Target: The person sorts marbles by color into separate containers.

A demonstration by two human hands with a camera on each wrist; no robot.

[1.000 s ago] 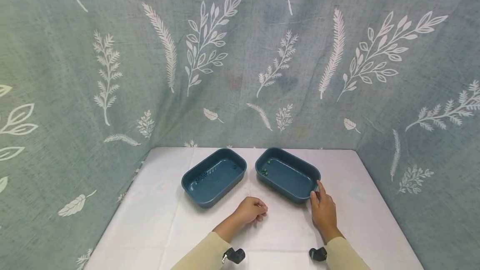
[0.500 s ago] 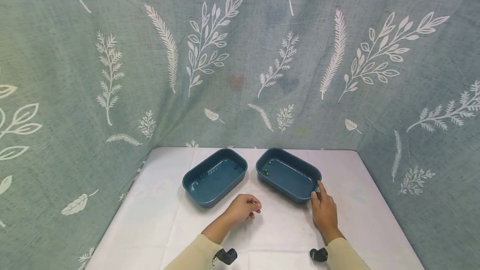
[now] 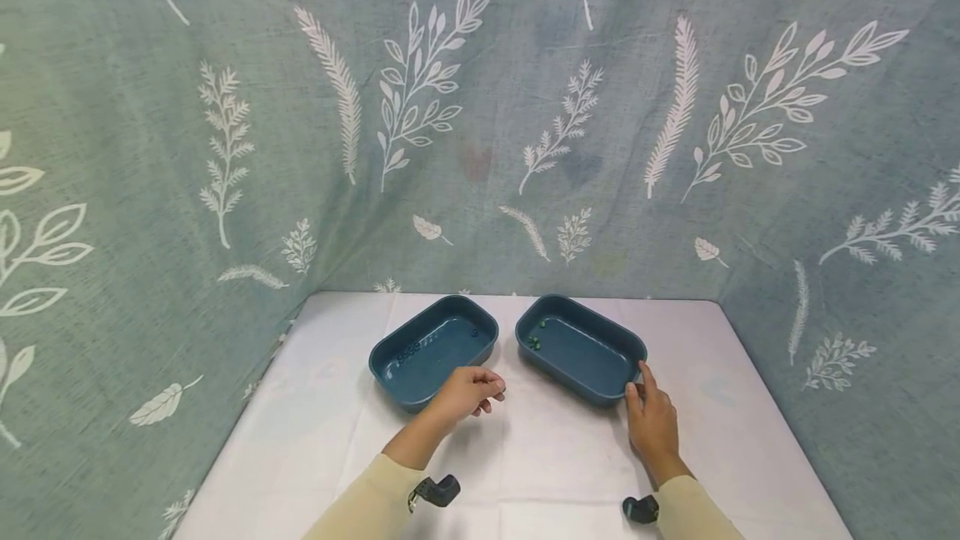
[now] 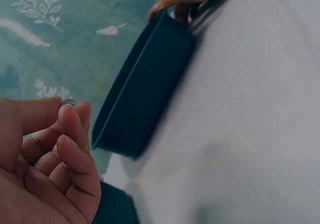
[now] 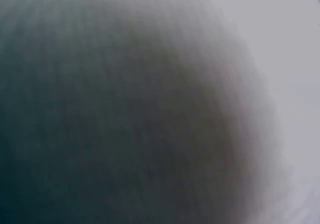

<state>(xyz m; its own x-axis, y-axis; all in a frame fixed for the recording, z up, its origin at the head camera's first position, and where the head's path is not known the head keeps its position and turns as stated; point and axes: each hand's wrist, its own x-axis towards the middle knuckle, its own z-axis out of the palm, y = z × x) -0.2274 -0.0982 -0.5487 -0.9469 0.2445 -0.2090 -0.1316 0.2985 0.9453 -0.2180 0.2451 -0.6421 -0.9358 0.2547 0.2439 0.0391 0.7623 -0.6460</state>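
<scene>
My left hand is raised in front of the left blue tray, overlapping its near edge in the head view. Between thumb and fingertips it pinches a small glassy marble, mostly covered by the fingers. Several small dark marbles lie in that tray. The right blue tray holds several small green marbles at its left end. At its near right corner, my right hand grips the rim with thumb and fingers. The right wrist view is dark and blurred, and shows no fingers.
Both trays stand on a white-covered table, angled apart with a narrow gap between them. A leaf-patterned green cloth encloses the table at the back and sides. Black wrist devices sit at both sleeves.
My left hand has risen from the table's middle and moved left and away from me, to the left tray's near edge. My right hand stays at the right tray's corner.
</scene>
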